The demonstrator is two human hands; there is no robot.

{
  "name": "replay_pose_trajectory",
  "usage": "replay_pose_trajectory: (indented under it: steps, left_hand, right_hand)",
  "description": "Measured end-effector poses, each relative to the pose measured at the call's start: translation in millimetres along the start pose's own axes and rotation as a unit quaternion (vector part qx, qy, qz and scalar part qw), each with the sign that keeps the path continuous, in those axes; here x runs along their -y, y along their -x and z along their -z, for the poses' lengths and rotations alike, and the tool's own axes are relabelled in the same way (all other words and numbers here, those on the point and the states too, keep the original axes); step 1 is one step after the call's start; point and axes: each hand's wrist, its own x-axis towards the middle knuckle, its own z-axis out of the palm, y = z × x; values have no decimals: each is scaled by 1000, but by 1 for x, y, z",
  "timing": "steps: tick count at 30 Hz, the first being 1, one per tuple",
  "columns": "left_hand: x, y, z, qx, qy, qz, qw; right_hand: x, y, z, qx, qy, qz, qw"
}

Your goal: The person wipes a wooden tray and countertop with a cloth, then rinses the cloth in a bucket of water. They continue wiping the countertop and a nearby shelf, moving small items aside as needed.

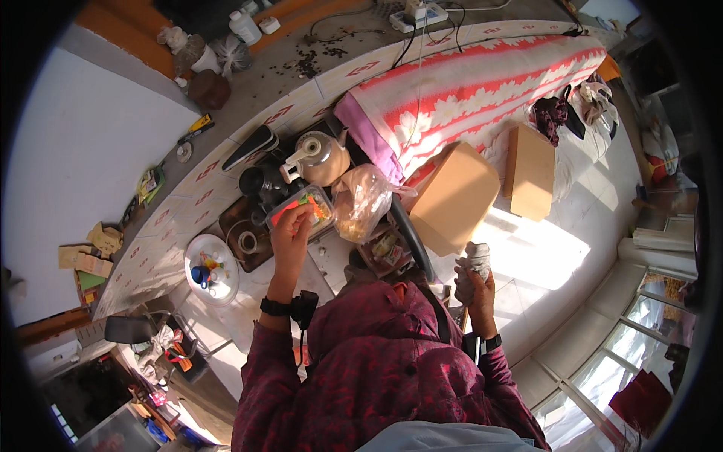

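My left hand [291, 237] is over the near left edge of a clear plastic box [329, 195] that holds small red, orange and green pieces. Its fingers are bent towards the thumb, and whether something small sits between them is hard to tell. On the other side, my right hand [482, 299] grips a crumpled grey cloth [475, 265], held up beside my body. Just right of the box stands a clear plastic bag [361, 203] with brownish contents. A second clear container [385, 248] with packaged items lies nearer my lap, partly hidden by my clothes.
A beige kettle [322, 158] and a dark pot [265, 183] stand behind the box. Left is a white basin [212, 271] with small items. Cardboard boxes [457, 195] stand right, before a couch with a red-and-white cover [440, 107]. A brown tray [243, 237] lies left of my hand.
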Motion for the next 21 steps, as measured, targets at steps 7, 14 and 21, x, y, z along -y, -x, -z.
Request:
replay_pose_trajectory:
  steps: [7,14,21]
  left_hand:
    - [-43,-50,2,-41,-125,-62,989]
    - [-71,-101,-5,-26,-209,-186,960]
    - [-65,-201,2,-9,-226,-231,946]
  right_hand:
    - [-5,-9,79,-61,12,-50,997]
    - [-13,-22,74,-74,-35,-35,996]
    - [-10,2,42,-101,-29,-56,993]
